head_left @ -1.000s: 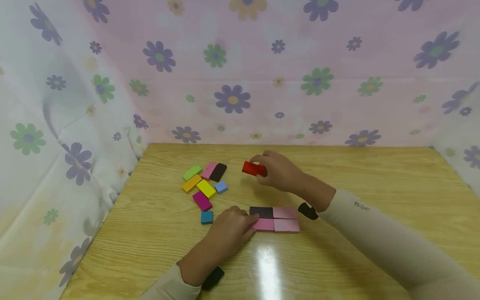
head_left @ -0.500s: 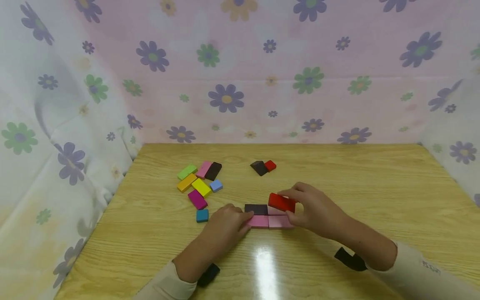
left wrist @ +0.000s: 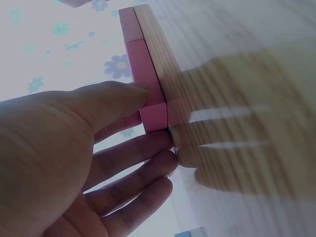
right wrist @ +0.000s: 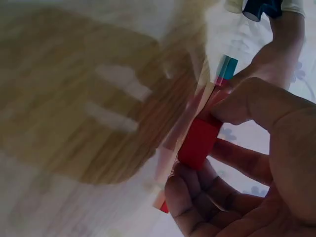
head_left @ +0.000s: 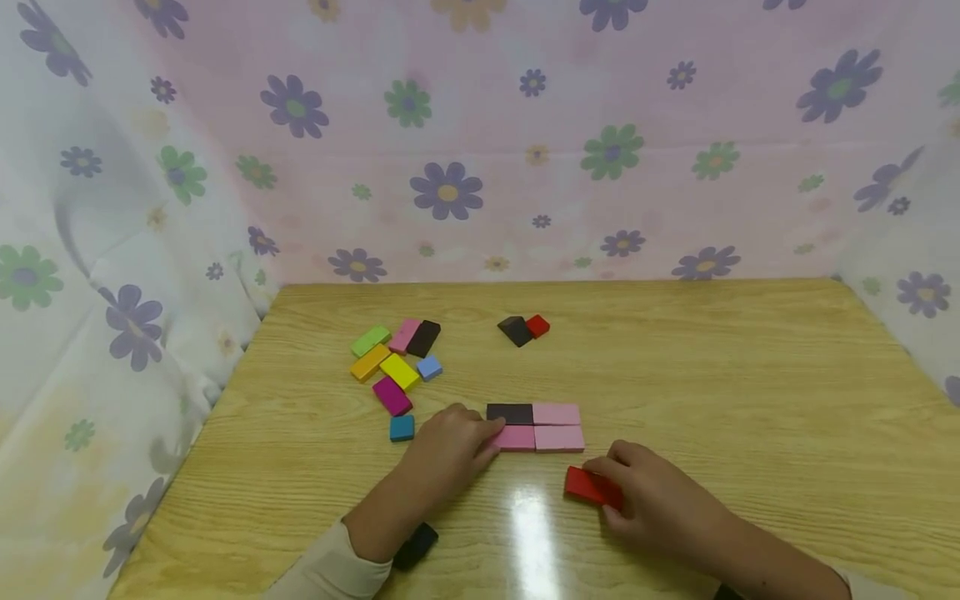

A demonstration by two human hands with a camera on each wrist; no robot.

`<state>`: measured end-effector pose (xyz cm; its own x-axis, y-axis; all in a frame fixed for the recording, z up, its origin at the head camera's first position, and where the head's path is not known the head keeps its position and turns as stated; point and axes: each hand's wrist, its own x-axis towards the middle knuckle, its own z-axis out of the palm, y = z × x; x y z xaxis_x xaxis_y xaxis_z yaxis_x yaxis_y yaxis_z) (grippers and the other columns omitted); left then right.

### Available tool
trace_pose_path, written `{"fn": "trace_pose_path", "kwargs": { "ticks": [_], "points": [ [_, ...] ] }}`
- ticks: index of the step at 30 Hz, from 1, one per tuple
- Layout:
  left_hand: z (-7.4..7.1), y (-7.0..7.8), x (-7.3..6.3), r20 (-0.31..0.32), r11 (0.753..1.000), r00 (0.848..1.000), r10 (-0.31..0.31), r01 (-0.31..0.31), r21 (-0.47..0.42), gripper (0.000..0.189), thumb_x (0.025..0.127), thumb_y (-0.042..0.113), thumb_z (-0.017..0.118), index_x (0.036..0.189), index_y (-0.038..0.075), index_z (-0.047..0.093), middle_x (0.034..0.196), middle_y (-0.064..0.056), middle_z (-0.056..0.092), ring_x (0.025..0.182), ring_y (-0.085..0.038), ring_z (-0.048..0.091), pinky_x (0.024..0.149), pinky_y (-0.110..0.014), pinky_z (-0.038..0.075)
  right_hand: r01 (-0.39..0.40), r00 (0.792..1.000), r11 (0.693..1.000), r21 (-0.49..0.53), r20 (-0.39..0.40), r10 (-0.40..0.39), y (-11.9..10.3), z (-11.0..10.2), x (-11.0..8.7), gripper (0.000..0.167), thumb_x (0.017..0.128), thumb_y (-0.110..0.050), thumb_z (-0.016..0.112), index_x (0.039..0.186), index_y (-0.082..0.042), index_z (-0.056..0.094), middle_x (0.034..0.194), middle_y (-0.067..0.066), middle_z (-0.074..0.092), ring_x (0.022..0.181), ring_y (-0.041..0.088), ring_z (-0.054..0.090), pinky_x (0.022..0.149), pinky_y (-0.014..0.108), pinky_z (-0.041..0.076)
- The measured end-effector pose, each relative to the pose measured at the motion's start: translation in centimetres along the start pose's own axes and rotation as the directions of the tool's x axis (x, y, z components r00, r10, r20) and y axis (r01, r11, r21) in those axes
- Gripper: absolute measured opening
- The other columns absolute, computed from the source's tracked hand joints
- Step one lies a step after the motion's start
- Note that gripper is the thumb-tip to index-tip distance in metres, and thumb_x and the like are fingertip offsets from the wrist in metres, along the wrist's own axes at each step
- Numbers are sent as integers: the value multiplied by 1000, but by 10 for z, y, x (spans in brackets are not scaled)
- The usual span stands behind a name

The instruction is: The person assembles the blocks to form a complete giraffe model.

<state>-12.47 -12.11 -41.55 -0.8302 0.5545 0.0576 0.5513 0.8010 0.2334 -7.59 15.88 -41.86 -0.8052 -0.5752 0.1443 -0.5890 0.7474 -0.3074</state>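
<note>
My right hand [head_left: 660, 508] pinches a red rectangular block [head_left: 592, 487] between thumb and fingers, low over the table in front of a flat block group; the right wrist view shows its red face [right wrist: 200, 143] too. The group has a black block [head_left: 510, 414] beside a light pink block [head_left: 557, 414] at the back, and a darker pink block [head_left: 515, 438] beside another light pink block [head_left: 559, 438] in front. My left hand [head_left: 452, 446] touches the group's left end with fairly straight fingers. In the left wrist view, its thumb lies against a pink block [left wrist: 154, 116].
Several loose blocks lie to the left, among them a yellow block [head_left: 400, 372], a magenta block [head_left: 392, 396] and a teal block [head_left: 402, 428]. Farther back are a black wedge-shaped block [head_left: 516, 331] and a small red block [head_left: 537, 326]. A flowered cloth [head_left: 480, 167] borders the wooden table [head_left: 712, 358].
My right hand has carried the red block from the back of the table, over the group, toward me and to the right. My left hand stays at the group's left end.
</note>
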Motion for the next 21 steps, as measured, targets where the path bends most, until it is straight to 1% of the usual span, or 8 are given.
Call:
{"fn": "trace_pose_path", "kwargs": {
  "ticks": [3, 6, 9, 11, 13, 16, 19, 21],
  "points": [
    [-1, 1, 0, 8, 1000, 1000, -5, 5, 0, 32, 94, 29, 70, 123, 14, 73, 101, -3, 77, 90, -17, 66, 83, -30, 57, -15, 1000, 999, -43, 10, 15, -3, 2, -3, 44, 75, -18, 81, 117, -18, 68, 84, -11, 49, 70, 0, 39, 59, 18, 38],
    [-2, 2, 0, 14, 1000, 1000, -8, 8, 0, 33, 94, 29, 70, 123, 15, 73, 102, -3, 77, 92, -18, 66, 84, -31, 57, -27, 999, 997, -79, 32, 29, -6, 2, -5, 45, 78, -29, 82, 120, -21, 67, 80, -11, 49, 67, 0, 37, 57, 18, 35],
    [-2, 1, 0, 19, 1000, 1000, -12, 12, 2, 33, 95, 30, 70, 124, 15, 73, 103, -2, 77, 93, -18, 66, 85, -31, 57, -6, 999, 995, -104, 39, 10, -6, 2, -5, 44, 80, -38, 82, 118, -22, 70, 78, -11, 51, 65, -1, 37, 55, 18, 34],
    [-1, 1, 1, 19, 1000, 1000, -12, 12, 2, 32, 95, 30, 69, 124, 15, 73, 103, -2, 77, 93, -18, 66, 85, -31, 57, 20, 999, 995, -99, 46, -16, -5, 1, -6, 45, 79, -40, 82, 118, -20, 71, 78, -11, 53, 66, -2, 38, 55, 17, 35],
    [-1, 1, 1, 21, 1000, 1000, -12, 12, -1, 32, 95, 29, 69, 124, 15, 73, 103, -2, 77, 93, -18, 66, 85, -31, 57, 47, 997, 996, -78, 66, -42, -3, 1, -7, 48, 79, -38, 82, 120, -17, 71, 81, -10, 56, 67, -2, 40, 55, 17, 37],
    [-1, 1, 1, 23, 1000, 1000, -13, 13, -7, 33, 95, 29, 70, 124, 15, 73, 103, -2, 77, 93, -17, 66, 85, -31, 57, 86, 994, 996, -36, 68, -83, -2, 0, -6, 47, 79, -27, 83, 122, -12, 71, 83, -8, 59, 69, -3, 43, 57, 16, 40],
    [-2, 1, 1, 25, 1000, 1000, -16, 16, -9, 33, 95, 29, 70, 124, 15, 72, 104, -2, 77, 93, -18, 66, 85, -31, 57, 119, 992, 993, -23, 40, -118, 0, 1, -4, 44, 77, -19, 84, 118, -10, 71, 81, -8, 60, 70, -3, 45, 57, 16, 42],
    [-2, 2, 1, 26, 1000, 1000, -17, 18, -8, 33, 95, 29, 70, 124, 14, 73, 104, -2, 77, 93, -18, 66, 85, -31, 57, 136, 991, 990, -41, 2, -136, 0, 2, -3, 42, 75, -19, 85, 114, -10, 73, 79, -8, 60, 70, -2, 46, 57, 16, 42]
  ]
}}
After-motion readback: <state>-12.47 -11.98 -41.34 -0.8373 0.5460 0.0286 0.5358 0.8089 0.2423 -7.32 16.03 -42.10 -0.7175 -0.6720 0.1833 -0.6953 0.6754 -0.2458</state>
